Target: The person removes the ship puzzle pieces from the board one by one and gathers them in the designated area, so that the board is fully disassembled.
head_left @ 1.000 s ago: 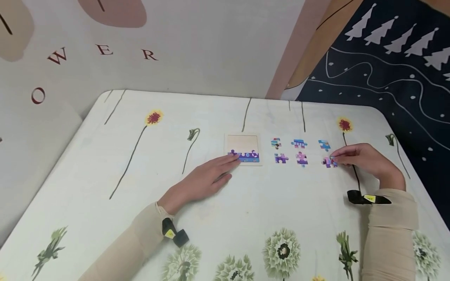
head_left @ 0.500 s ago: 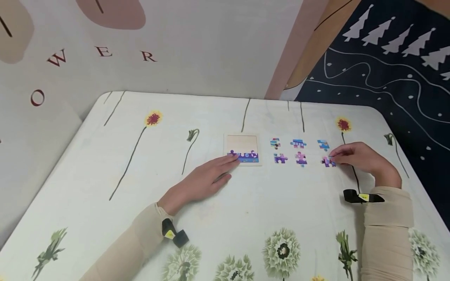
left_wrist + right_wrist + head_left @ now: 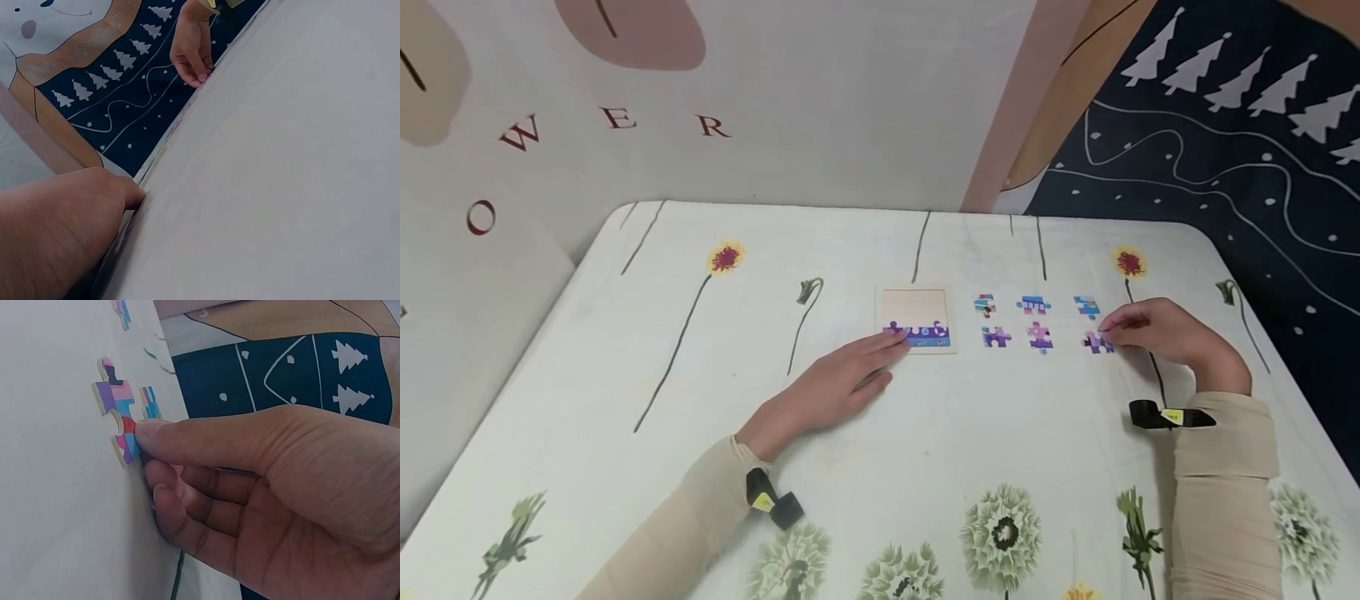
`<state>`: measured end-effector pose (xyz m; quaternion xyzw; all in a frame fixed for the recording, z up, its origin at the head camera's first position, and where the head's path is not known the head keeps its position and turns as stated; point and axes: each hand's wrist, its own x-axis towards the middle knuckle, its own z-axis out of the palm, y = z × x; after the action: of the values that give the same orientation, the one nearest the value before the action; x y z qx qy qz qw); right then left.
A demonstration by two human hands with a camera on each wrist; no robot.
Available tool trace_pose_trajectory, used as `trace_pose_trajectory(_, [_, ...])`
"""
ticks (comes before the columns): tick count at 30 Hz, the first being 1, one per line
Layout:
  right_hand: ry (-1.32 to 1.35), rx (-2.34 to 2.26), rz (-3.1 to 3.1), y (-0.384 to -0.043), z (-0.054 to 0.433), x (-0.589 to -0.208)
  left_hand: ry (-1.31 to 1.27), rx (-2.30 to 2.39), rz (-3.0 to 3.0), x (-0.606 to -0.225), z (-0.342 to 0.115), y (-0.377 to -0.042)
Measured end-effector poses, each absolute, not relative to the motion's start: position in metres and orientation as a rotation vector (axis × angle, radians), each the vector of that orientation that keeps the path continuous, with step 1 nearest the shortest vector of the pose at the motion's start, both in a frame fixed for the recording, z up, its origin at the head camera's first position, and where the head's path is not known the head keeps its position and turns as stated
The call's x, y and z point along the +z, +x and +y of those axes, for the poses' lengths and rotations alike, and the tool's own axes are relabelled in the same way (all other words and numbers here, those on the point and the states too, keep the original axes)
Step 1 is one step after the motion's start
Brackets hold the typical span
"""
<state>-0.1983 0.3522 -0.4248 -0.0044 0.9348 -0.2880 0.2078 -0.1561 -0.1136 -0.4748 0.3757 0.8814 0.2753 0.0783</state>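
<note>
My left hand (image 3: 831,387) lies with straight fingers, its fingertips on the lower left part of a square wooden puzzle board (image 3: 916,298). A purple and blue strip of joined pieces (image 3: 928,335) fills the board's near part; bare wood shows above it. At the right, my right hand (image 3: 1165,333) pinches the edge of a purple, pink and blue puzzle piece (image 3: 125,419) between thumb and fingers. That piece is at the near right of the loose group, and its right part is under the fingertips. The left wrist view shows the left hand (image 3: 62,231) at the table's surface.
Between board and right hand lie more loose pieces in two rows, among them a striped piece (image 3: 985,306), a blue one (image 3: 1033,305), a purple one (image 3: 996,337), a pink one (image 3: 1041,336) and another blue one (image 3: 1086,306). A flower-print cloth (image 3: 925,467) covers the table.
My right hand has shifted slightly left, its fingertips now covering more of the puzzle piece. The left hand stays on the board, and the head view has moved a little.
</note>
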Motion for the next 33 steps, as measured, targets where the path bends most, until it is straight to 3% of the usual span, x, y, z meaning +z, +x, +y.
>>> trace_pose_trajectory(20, [-0.048, -0.792, 2.688, -0.195, 0.329, -0.417, 1.160, 0.847, 2.641, -0.472, -0.116, -0.153])
trace_pose_trajectory(27, [-0.360, -1.118, 2.602, -0.201, 0.241, -0.397, 1.156, 0.822, 2.638, -0.470, -0.122, -0.153])
trace_pose_trajectory(33, [-0.467, -1.299, 2.241, -0.212, 0.143, -0.410, 1.152, 0.819, 2.618, -0.476, -0.117, -0.152])
